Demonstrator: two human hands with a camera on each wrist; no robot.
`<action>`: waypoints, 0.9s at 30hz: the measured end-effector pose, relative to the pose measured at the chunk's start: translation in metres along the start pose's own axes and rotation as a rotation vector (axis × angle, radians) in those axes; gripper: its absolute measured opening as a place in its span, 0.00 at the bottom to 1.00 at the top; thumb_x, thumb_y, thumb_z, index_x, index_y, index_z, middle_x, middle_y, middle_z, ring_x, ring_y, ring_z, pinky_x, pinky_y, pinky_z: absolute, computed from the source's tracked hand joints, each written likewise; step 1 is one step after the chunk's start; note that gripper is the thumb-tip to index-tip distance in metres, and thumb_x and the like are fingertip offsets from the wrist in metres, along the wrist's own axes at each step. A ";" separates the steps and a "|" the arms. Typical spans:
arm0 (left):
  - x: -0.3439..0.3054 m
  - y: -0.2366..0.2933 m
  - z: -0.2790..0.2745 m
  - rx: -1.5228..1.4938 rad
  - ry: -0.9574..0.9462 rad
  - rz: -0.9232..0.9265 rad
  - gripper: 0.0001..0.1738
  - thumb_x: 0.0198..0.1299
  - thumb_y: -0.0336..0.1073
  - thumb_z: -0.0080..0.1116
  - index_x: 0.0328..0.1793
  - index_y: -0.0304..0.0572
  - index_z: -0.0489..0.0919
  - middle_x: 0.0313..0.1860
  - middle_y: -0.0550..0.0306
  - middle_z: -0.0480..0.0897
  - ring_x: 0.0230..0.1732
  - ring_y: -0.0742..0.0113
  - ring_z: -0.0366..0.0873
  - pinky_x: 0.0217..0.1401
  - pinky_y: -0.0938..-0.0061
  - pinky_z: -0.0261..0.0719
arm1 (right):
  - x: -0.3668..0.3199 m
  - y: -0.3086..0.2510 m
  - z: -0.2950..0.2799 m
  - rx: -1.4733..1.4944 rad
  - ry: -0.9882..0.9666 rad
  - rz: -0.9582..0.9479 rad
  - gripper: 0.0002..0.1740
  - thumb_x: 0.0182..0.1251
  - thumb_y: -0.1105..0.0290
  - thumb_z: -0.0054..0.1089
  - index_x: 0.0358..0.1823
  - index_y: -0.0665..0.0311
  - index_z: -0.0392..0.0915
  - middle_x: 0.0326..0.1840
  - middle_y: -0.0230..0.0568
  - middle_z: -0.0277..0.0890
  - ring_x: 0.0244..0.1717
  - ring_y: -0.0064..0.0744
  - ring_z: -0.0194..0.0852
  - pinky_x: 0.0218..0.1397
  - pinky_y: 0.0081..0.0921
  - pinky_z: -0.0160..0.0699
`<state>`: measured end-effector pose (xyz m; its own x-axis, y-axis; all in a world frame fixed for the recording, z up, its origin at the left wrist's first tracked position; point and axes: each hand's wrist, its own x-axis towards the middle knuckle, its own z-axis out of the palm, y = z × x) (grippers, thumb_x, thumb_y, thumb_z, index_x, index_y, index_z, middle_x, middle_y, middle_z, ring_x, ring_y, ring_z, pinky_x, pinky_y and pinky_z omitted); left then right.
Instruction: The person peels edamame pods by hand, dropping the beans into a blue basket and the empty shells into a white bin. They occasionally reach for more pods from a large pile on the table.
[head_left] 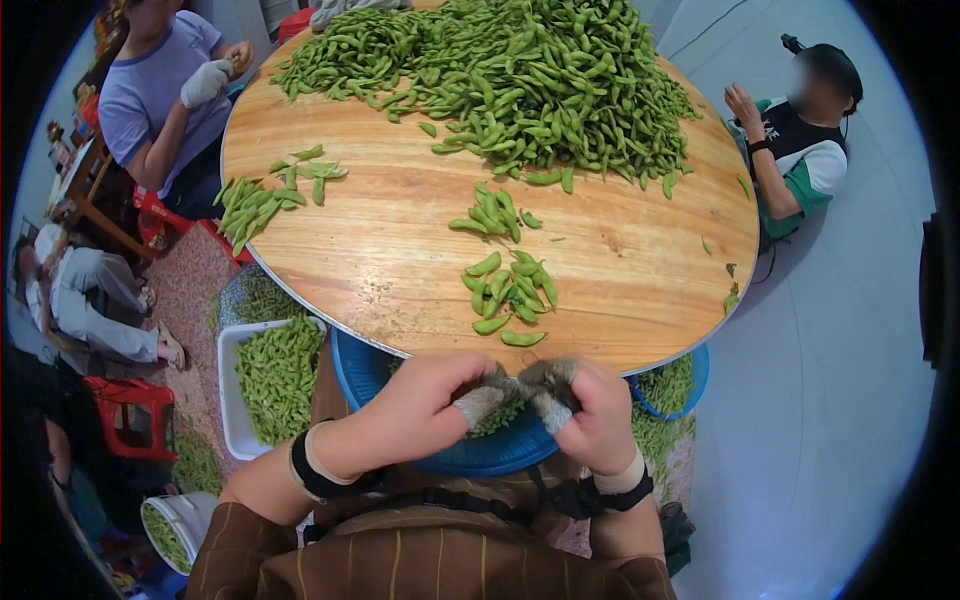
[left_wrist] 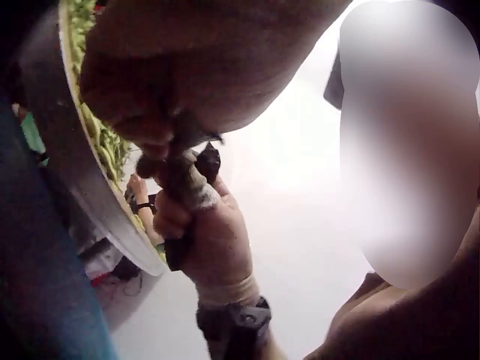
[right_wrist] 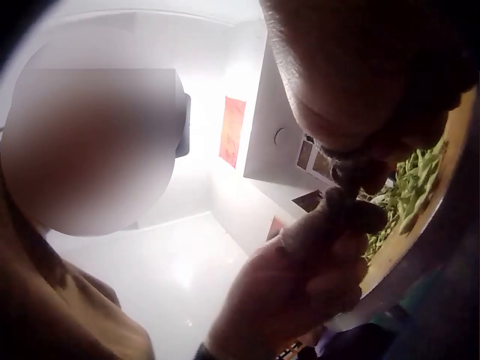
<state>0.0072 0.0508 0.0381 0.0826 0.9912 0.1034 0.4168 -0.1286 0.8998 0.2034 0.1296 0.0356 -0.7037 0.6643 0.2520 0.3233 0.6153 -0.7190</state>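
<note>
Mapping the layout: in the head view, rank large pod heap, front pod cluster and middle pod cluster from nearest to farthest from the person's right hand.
1. Front pod cluster, near the table edge.
2. Middle pod cluster, beyond it.
3. Large pod heap, far side.

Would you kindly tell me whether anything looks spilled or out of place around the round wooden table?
Yes: loose green pods lie scattered on the pink speckled floor beside the white rectangular plastic tub, as though spilled.
</note>
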 end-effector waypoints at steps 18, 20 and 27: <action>-0.032 -0.017 0.020 -0.031 0.041 0.000 0.13 0.61 0.29 0.49 0.51 0.33 0.74 0.40 0.46 0.79 0.42 0.52 0.78 0.47 0.66 0.75 | -0.035 -0.010 0.033 0.424 -0.188 0.232 0.23 0.67 0.74 0.46 0.64 0.68 0.64 0.35 0.33 0.78 0.22 0.16 0.70 0.24 0.15 0.71; -0.033 -0.018 0.020 -0.018 0.024 -0.008 0.14 0.59 0.28 0.50 0.51 0.33 0.75 0.40 0.44 0.79 0.43 0.49 0.78 0.48 0.66 0.75 | -0.037 -0.008 0.036 0.564 -0.172 0.256 0.23 0.68 0.76 0.46 0.65 0.67 0.64 0.35 0.33 0.77 0.20 0.15 0.66 0.22 0.13 0.68; -0.034 -0.022 0.025 0.036 0.072 0.004 0.15 0.55 0.26 0.51 0.50 0.34 0.76 0.41 0.42 0.79 0.44 0.44 0.78 0.47 0.64 0.76 | -0.035 -0.018 0.026 0.980 -0.215 0.534 0.22 0.65 0.77 0.48 0.61 0.65 0.66 0.38 0.30 0.75 0.26 0.15 0.68 0.28 0.12 0.68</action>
<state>0.0177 0.0194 0.0043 0.0193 0.9901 0.1389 0.4488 -0.1327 0.8837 0.2063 0.0845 0.0229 -0.7485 0.5976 -0.2873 0.0469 -0.3844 -0.9220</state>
